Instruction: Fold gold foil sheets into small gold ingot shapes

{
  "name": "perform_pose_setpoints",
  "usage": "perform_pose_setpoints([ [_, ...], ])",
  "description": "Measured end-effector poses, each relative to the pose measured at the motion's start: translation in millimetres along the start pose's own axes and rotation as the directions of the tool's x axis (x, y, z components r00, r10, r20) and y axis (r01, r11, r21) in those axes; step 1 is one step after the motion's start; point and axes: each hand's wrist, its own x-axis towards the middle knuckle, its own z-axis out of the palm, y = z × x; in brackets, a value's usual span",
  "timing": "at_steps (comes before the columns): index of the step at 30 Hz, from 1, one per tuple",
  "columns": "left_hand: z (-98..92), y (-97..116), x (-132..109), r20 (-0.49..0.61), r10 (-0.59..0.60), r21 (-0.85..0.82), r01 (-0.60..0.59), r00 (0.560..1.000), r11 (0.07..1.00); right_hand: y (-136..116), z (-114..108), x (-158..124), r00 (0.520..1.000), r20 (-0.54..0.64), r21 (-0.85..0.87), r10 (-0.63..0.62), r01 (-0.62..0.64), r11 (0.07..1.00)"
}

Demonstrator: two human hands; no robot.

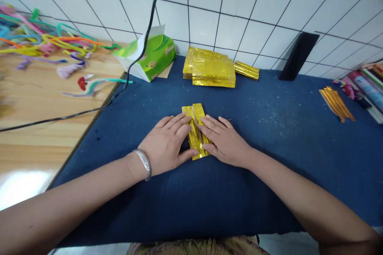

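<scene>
A sheet of shiny gold foil paper (196, 143) lies on the dark blue cloth in front of me, its two long sides folded in toward a narrow gap down the middle. My left hand (167, 141) rests flat on its left flap, fingers stretched out and thumb near the lower edge. On the right flap lies my right hand (226, 139), also flat with extended fingers. Both hands press from above and cover part of the paper. Beyond them sits a stack of flat gold foil sheets (214, 71), with a few folded gold strips (247, 70) beside it.
A green tissue pack (158, 57) stands back left, with a black cable (143, 48) hanging in front. Colourful pipe cleaners (60, 44) cover the wooden table at left. A black phone-like slab (299, 55) leans on the tiled wall. Orange-gold folded strips (336, 103) lie at right.
</scene>
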Motion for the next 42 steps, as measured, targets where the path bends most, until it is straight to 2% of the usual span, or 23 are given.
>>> perform_pose_setpoints([
  [17,-2.9,-1.3,1.1,0.103,0.001,0.068,-0.008,0.995,0.998,-0.6,1.0,-1.1,0.999,0.007,0.003,-0.032,0.032,0.999],
  [22,-3.9,-0.7,1.5,0.106,-0.001,0.082,-0.008,0.994,0.997,0.6,2.6,-0.6,0.999,0.021,-0.005,-0.040,0.040,0.999],
  [30,0.7,-3.4,1.5,0.093,0.063,0.041,-0.067,0.994,0.997,0.9,3.9,-0.7,0.998,0.007,-0.016,-0.055,0.055,0.998],
  [42,-2.0,-5.4,1.8,0.106,0.075,0.051,-0.080,0.992,0.995,1.9,1.6,-3.9,0.991,-0.070,0.050,-0.118,0.122,0.991],
])
